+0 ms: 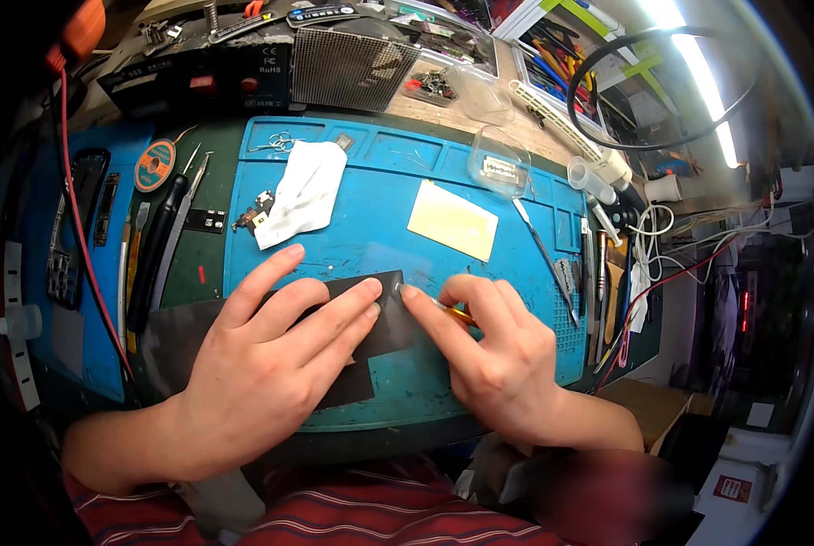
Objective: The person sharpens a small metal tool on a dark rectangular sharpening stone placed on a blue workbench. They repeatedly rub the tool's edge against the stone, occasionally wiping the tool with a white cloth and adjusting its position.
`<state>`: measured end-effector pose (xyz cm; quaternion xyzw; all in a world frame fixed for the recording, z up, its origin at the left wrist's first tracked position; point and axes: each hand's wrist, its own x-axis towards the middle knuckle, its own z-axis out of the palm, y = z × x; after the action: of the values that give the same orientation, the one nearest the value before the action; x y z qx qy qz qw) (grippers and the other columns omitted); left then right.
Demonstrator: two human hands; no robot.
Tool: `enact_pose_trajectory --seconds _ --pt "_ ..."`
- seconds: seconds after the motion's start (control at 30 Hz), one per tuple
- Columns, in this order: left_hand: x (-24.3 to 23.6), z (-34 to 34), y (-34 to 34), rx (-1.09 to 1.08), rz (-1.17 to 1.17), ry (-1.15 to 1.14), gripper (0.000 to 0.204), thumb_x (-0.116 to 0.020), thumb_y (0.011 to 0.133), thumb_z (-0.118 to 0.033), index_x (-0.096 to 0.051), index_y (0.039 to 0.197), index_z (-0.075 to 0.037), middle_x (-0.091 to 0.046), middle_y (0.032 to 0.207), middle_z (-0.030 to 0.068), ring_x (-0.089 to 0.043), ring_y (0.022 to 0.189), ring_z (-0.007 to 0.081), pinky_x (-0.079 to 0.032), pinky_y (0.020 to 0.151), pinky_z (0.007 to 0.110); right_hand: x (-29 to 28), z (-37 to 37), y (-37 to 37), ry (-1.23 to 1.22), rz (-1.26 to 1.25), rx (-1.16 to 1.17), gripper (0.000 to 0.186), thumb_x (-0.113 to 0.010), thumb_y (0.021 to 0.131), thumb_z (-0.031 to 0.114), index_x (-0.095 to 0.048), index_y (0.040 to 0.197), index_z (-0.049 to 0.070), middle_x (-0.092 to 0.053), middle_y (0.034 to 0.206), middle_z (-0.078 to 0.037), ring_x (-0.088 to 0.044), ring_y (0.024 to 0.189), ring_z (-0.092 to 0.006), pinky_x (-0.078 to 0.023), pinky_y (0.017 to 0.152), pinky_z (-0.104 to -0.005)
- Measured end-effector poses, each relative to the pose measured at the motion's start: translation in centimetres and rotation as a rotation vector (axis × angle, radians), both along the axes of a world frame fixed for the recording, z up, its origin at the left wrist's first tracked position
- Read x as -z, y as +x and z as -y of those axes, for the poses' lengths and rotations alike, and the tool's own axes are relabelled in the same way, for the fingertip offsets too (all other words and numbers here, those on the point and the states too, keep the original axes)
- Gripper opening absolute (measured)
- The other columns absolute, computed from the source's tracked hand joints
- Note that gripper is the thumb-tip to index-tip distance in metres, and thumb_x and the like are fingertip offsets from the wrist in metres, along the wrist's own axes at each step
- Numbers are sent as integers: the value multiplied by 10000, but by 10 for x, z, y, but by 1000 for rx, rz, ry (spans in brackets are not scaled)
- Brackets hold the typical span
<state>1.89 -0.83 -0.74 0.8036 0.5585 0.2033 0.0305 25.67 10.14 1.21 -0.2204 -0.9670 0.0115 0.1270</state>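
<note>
A dark grey-black sheet (348, 389) lies on the blue work mat (371, 218) in front of me. My left hand (275, 350) presses on it with fingers stretched out, the fingertips close to its upper right corner. In my right hand (498, 350) is a slim pen-like tool with a yellow handle (459, 315), mostly covered by my fingers. The right index fingertip points at the sheet's right edge, close to the left fingertips. Whether the tool's tip touches the sheet I cannot tell. Farther up the mat are a white cloth (305, 193) and a pale yellow pad (452, 221).
At left are a solder wick spool (156, 165), several hand tools and a phone frame (78, 227). Metal tweezers (545, 259) lie at right beside a small clear dish (500, 164). A black box with a mesh front (352, 71) stands behind. Cables (671, 273) hang at right.
</note>
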Motion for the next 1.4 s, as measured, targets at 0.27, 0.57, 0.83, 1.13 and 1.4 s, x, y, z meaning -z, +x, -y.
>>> enact_pose_trajectory --seconds 0.27,0.57,0.83,1.13,1.4 --pt "1 1 0 3 5 -15 517 -816 810 -143 -784 1315 -37 -726 1459 26 -656 1155 184 -396 1281 514 1 6 5 -12 4 -1 457 -757 838 39 -802 1291 85 -644 1048 -38 -636 823 -171 -531 607 -291" --pt "-1 0 1 12 2 -14 534 -822 800 -145 -782 1322 -40 -725 1460 18 -656 1143 187 -395 1284 517 1 5 6 -16 -13 -4 451 -754 834 32 -799 1281 75 -641 1040 -40 -620 802 -180 -524 604 -301" --pt "1 0 2 -10 7 -5 466 -785 824 -132 -798 1280 -34 -737 1427 23 -657 1139 182 -399 1279 508 1 1 1 -15 -8 -5 447 -755 842 36 -796 1285 73 -637 1036 -36 -626 812 -176 -525 603 -298" --pt "-1 1 0 7 9 -15 532 -825 786 -137 -787 1307 -40 -731 1450 23 -658 1144 181 -385 1288 519 -1 2 1 -26 -3 4 457 -758 835 37 -796 1289 80 -637 1038 -36 -632 817 -177 -530 600 -296" --pt "-1 1 0 1 7 -18 529 -823 788 -137 -787 1305 -35 -725 1463 23 -654 1144 182 -380 1290 525 2 3 3 -22 -16 -2 453 -752 836 43 -790 1286 77 -636 1041 -34 -634 823 -185 -528 605 -302"
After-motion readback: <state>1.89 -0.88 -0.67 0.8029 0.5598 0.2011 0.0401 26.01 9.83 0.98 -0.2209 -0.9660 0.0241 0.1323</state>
